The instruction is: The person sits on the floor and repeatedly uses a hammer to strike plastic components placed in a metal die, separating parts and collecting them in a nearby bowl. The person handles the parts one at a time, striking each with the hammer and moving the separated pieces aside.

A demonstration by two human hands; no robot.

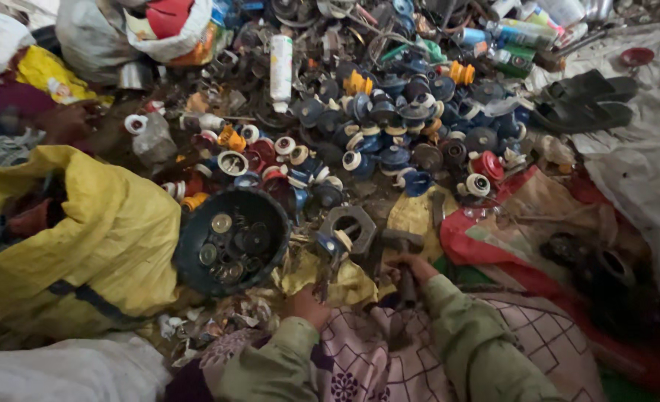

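A round bowl holding small discs is sitting left of centre, with a hexagonal nut lying just to its right. A heap of caps is spreading behind both, across the upper middle. Sandals are lying at the upper right.

A scrap-sorting workshop on the floor: heaped plastic caps, sacks, a bowl of metal parts, a hammer.
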